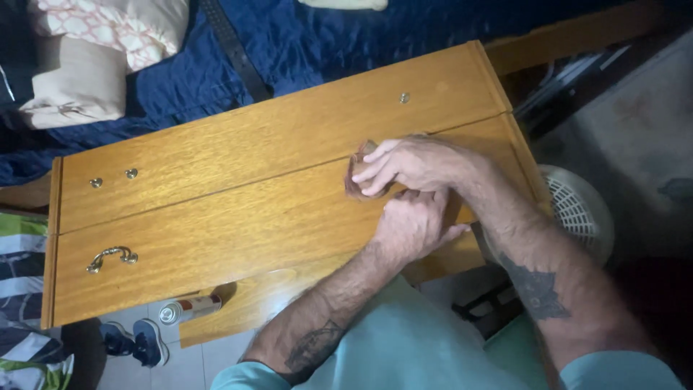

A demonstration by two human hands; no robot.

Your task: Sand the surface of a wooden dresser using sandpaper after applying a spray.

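The right hand curled its fingers round a small brown pad — pressed against the wooden cabinet panel, near its right end. The left hand sat just below, fist closed on something hidden. A brass handle lay well apart — far left.
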